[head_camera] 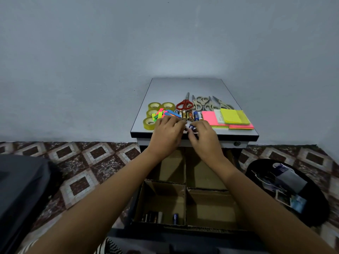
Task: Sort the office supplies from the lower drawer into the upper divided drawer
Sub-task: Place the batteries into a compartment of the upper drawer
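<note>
Fingers [175, 123] of the left hand [167, 133] curl over the front of the worktop [183, 87], their tips against the near ends of the row of batteries [189, 115]; whether they grasp anything I cannot tell. Just beside it, the right hand [205, 138] pinches a blue-and-white battery [191, 127] between thumb and fingertips, held just above the worktop's front edge.

On the worktop, from the left: four tape rolls [155, 114] clustered together, then a loose heap of bright sticky flags [163, 114] touching them, then the battery row standing side by side. Behind the row lie the red scissors [184, 104], and to their right several beige scissors [207, 104], overlapping one another. At the right end, the sticky-note pads [229, 118] are stacked, pink beneath, yellow on top.

Below the hands the divided drawer [185, 202] stands pulled out, split by cardboard walls. Its near left compartment holds a few dark batteries [152, 217] and one blue battery [175, 218]; the near right compartment shows only bare cardboard.

On the patterned floor [91, 162] to the right sits a black bin [311, 208] with torn packaging inside.
</note>
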Available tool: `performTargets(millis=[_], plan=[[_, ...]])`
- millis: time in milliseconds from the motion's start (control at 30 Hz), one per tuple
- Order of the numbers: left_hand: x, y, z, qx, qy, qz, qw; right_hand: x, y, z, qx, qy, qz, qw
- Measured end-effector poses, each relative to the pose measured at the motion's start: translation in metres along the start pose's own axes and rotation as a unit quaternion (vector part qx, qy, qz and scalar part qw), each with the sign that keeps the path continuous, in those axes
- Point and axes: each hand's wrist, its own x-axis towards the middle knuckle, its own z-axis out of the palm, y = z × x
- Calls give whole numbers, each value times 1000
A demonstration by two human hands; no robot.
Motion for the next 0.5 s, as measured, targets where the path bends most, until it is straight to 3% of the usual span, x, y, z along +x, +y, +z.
performTargets(millis=[67,167,367,500], plan=[[0,7,-18,-170,-29,-112,979,-5,-7,-7,58,14,25,998],[-14,10,-42,-325,-121,-244,906,-25,-16,-16,133,-21,92,987],[-68,3,-50,-343,-359,-245,833,-80,-16,-1,196,-178,189,946],[-93,8,-34,-275,-499,-178,802,-107,-17,16,166,-234,213,934]])
